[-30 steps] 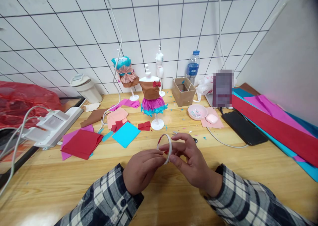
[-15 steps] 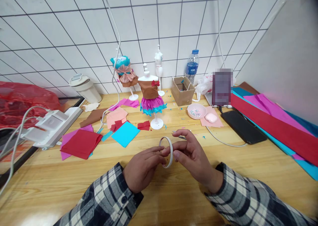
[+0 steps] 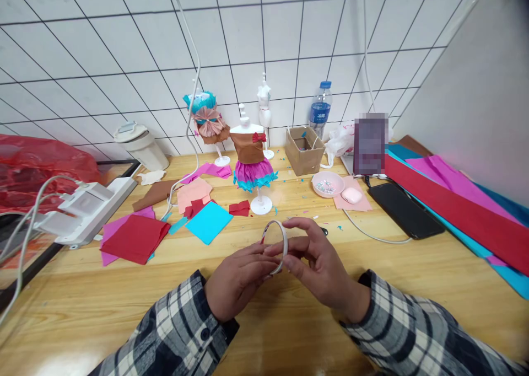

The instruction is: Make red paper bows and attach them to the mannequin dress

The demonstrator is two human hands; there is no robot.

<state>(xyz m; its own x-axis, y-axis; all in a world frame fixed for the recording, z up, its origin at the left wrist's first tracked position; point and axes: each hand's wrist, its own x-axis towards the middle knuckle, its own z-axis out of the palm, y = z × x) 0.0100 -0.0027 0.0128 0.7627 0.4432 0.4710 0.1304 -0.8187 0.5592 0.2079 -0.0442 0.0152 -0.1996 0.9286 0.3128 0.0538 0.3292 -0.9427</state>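
A narrow white roll of tape stands on edge between my two hands, just above the wood. Red and dark print shows on its inner side. My left hand grips its lower left rim, fingers together. My right hand reaches from the other side, with thumb and fingers bent onto the rim and a finger through the ring. Behind the roll stands a mini dress form in a brown paper top with a red bow and a magenta skirt edged in turquoise.
Cut crepe paper, including a turquoise square and red sheets, lies left. A cardboard box, a pink bowl of small gems, a bottle and a black phone stand or lie right. Two more dress forms are behind.
The roll has turned a little, so more of its printed inner side shows. My right hand has shifted slightly left, its fingers closer on the rim. My left hand stays nearly in place.
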